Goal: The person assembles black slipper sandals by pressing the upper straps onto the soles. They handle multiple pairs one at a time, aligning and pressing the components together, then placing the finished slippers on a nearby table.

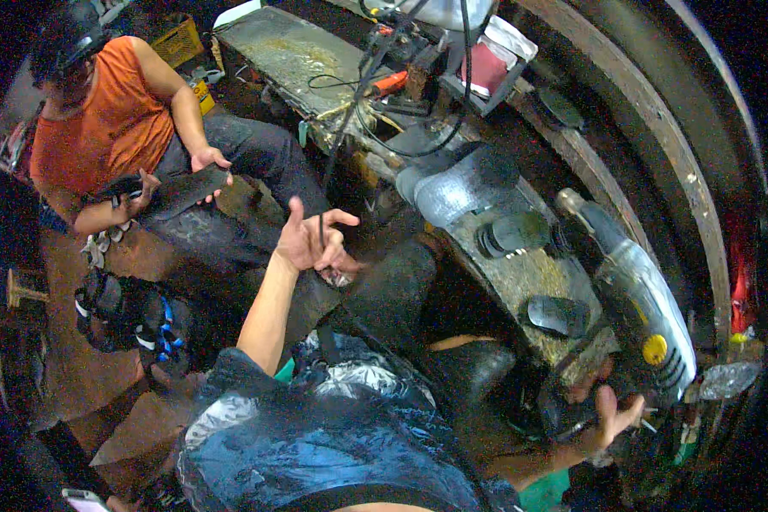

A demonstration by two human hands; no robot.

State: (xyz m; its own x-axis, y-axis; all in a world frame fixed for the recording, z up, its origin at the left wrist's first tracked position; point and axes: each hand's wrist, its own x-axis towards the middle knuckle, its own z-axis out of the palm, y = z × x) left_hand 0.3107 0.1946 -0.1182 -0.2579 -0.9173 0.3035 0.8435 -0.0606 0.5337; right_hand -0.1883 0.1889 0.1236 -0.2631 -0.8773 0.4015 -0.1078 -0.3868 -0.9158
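Our blue shirt (316,448) is nearest. Our left hand (307,246) and right hand (613,418) both have thumb and fingers apart. A dark rounded pad (557,316) lies beyond the right, apart from it, near the bench's (529,275) lower end.

a dark, glossy slab with rounded corners (558,316) lies flat on the bench's (563,273) near end; farther left, dark rounded pieces (520,231) overlap.
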